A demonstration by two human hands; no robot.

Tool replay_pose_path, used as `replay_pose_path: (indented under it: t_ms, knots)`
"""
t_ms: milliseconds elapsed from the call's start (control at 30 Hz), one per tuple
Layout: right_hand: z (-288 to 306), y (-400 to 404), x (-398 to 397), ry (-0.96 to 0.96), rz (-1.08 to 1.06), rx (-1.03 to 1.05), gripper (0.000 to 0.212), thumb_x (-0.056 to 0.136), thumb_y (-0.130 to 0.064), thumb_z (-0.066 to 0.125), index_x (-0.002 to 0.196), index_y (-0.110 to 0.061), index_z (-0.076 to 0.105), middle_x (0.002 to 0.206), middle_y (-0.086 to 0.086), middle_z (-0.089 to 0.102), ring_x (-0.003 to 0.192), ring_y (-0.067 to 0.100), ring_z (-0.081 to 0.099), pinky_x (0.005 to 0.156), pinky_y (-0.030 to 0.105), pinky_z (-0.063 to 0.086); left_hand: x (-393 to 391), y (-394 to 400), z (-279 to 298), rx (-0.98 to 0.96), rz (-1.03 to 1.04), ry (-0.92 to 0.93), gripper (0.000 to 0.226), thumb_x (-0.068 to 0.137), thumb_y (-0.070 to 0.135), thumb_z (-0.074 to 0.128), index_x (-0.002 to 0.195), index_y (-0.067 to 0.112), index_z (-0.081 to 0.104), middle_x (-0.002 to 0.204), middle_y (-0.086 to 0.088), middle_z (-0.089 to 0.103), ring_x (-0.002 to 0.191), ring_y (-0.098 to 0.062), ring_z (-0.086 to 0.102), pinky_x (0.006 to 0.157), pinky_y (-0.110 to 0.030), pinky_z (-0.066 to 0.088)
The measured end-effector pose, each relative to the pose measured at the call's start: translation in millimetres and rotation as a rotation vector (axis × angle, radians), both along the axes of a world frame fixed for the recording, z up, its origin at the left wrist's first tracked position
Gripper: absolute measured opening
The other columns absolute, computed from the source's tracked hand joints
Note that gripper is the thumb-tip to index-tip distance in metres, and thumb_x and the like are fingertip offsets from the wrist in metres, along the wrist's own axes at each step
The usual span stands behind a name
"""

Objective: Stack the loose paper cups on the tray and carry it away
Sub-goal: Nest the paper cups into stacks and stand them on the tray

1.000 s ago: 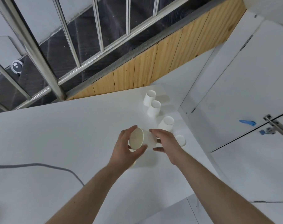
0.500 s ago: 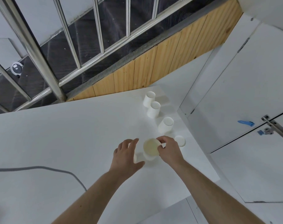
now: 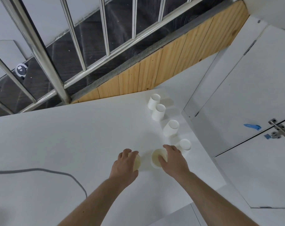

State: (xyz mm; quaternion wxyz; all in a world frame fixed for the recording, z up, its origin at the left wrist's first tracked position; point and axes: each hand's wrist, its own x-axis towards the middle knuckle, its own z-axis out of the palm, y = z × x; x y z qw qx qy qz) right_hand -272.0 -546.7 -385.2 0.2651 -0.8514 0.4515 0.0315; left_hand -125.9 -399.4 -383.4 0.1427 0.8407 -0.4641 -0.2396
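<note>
On the white table [image 3: 73, 136], one cup [image 3: 137, 162] is gripped by the left hand [image 3: 124, 165] and another [image 3: 156, 159] by the right hand [image 3: 172, 160]; four cups remain unstacked, no tray visible

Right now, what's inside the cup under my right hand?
The cup stands upright, and the part of its pale yellowish inside that shows holds nothing. The right hand grips its rim with the thumb dipped in, covering the near side, so that part cannot be seen.
</note>
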Motion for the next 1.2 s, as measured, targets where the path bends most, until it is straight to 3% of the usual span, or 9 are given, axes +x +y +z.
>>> replay_pose_path:
  t_ms: [100,167,300,700,900,1200]
  knots:
    - [7,10,2,0.027,0.153,-0.007,0.078,0.085,-0.055,0.061,0.149,-0.026,0.025,0.152,-0.006,0.023,0.139,0.019,0.023,0.102,0.038,0.044,2,2,1,-0.019,0.002,0.002,0.067,0.083,0.027,0.060,0.142,0.030,0.028,0.143,0.006,0.027,0.129,-0.018,0.033,0.092,-0.029,0.046]
    - [5,14,4,0.107,0.238,0.004,0.081,0.084,-0.047,0.066,0.150,-0.029,0.023,0.154,-0.006,0.016,0.141,0.019,0.019,0.102,0.038,0.045,3,2,2,-0.043,0.001,0.004,0.067,0.083,0.027,0.060,0.142,0.030,0.028,0.143,0.007,0.028,0.129,-0.017,0.034,0.091,-0.028,0.046]
    - [4,22,3,0.094,0.223,-0.019,0.070,0.085,-0.022,0.062,0.147,-0.028,0.031,0.146,-0.009,0.027,0.132,0.018,0.031,0.094,0.033,0.049,4,7,7,-0.098,-0.004,0.015,0.067,0.082,0.029,0.060,0.142,0.031,0.029,0.142,0.008,0.029,0.129,-0.016,0.034,0.090,-0.027,0.046]
    - [50,73,-13,-0.069,0.144,-0.205,0.068,0.084,-0.025,0.063,0.146,-0.028,0.035,0.148,-0.008,0.027,0.134,0.017,0.030,0.087,0.029,0.052,-1,54,28,-0.335,0.014,0.016,0.065,0.080,0.029,0.062,0.140,0.030,0.036,0.142,0.008,0.033,0.126,-0.017,0.038,0.083,-0.027,0.049]
    - [71,127,-19,-0.054,0.143,-0.237,0.068,0.086,-0.025,0.061,0.147,-0.032,0.031,0.150,-0.010,0.023,0.137,0.013,0.023,0.085,0.027,0.050,-12,113,39,-0.391,0.047,0.038,0.065,0.080,0.028,0.063,0.140,0.029,0.037,0.142,0.008,0.034,0.128,-0.015,0.036,0.086,-0.026,0.048]
    - [78,265,-15,-0.176,0.207,-0.232,0.068,0.084,-0.024,0.062,0.145,-0.034,0.036,0.147,-0.011,0.027,0.134,0.014,0.027,0.080,0.027,0.048,-19,270,56,-0.426,0.127,-0.020,0.067,0.080,0.028,0.064,0.140,0.032,0.035,0.143,0.012,0.032,0.127,-0.012,0.036,0.089,-0.025,0.046]
